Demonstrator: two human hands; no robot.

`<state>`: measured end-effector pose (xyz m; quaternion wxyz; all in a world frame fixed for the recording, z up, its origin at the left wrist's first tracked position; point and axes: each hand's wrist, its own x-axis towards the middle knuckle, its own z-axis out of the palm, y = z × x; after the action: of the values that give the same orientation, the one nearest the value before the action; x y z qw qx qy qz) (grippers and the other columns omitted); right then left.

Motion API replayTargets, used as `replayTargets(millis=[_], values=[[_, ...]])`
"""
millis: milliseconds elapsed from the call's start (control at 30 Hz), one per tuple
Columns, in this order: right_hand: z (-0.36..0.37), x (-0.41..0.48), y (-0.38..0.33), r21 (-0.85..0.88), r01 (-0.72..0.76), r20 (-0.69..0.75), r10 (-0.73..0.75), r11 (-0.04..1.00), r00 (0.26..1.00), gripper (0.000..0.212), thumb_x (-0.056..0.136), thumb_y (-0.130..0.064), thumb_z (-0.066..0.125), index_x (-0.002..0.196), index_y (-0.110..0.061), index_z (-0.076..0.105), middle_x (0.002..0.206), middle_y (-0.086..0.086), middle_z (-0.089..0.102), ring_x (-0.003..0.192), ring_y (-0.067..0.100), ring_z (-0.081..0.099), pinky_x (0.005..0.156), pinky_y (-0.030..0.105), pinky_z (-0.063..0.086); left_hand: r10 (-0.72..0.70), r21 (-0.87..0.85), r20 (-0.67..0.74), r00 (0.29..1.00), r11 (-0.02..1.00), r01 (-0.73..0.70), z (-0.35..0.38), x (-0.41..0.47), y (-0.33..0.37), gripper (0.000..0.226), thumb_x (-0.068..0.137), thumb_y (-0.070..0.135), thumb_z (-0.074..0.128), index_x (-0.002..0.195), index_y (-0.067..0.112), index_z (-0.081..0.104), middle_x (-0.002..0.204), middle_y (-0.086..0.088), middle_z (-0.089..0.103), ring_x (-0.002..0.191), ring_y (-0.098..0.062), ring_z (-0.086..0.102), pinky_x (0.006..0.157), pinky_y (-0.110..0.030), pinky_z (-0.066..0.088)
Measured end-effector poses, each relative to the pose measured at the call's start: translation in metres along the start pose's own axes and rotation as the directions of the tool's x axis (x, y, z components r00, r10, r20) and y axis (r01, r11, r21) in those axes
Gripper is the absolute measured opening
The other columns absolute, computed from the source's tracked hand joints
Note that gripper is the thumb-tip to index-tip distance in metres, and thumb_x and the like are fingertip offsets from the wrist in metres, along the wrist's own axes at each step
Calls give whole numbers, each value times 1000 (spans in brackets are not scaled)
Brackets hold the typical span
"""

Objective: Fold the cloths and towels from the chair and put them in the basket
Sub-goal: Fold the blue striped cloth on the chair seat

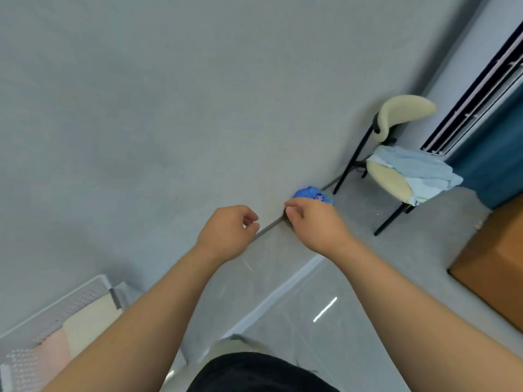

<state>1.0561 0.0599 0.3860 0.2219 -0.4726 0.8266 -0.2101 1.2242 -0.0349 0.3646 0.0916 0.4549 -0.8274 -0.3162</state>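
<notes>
A cream chair (388,179) with black legs stands at the right against the wall. A heap of pale blue cloths (418,171) lies crumpled on its seat and hangs over the far edge. The white perforated basket (56,304) sits at the lower left, with a folded cream towel (90,321) and a folded pink towel (53,349) inside. My left hand (226,233) and my right hand (314,224) are raised in mid-air at the centre, fingers loosely curled, nothing visible in either. Both are well short of the chair.
A crumpled blue bag-like object (310,192) lies on the floor by the wall, partly behind my right hand. A brown cardboard box (495,267) stands at the right, beside a dark blue curtain (492,159). Grey floor lies between me and the chair.
</notes>
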Motion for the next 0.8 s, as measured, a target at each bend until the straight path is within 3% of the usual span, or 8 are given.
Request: replayTargets(millis=[433,600,700,800], values=[[-152,101,207,29,-222,-112,224,975,968,32,104,-34,45,127,-25,65,123,-2,70,117,19,61,97,31,48,199,-16,163,966,980,-199,148,190,187,12,88,27,66,96,24,75,93,7,74,84,-11,66,82,-24,50],[-217,152,283,32,-340,-124,341,940,932,29,103,-35,45,122,-26,65,114,-7,71,109,16,63,92,31,50,277,-40,272,921,960,-277,206,283,272,18,90,29,63,102,23,75,98,8,74,83,-4,63,73,-12,39],[-251,182,326,63,-386,-155,391,920,907,27,103,-35,46,118,-27,67,110,-9,71,104,15,63,88,30,50,312,0,319,895,944,-329,232,330,324,20,92,31,61,106,25,73,103,11,72,95,-7,64,75,-14,40],[-281,206,370,114,-411,-170,426,904,889,27,103,-35,47,120,-27,68,110,-8,71,104,14,63,87,27,48,335,-17,352,874,936,-353,262,370,370,19,92,32,61,106,26,72,101,11,72,92,-9,64,83,-22,49]])
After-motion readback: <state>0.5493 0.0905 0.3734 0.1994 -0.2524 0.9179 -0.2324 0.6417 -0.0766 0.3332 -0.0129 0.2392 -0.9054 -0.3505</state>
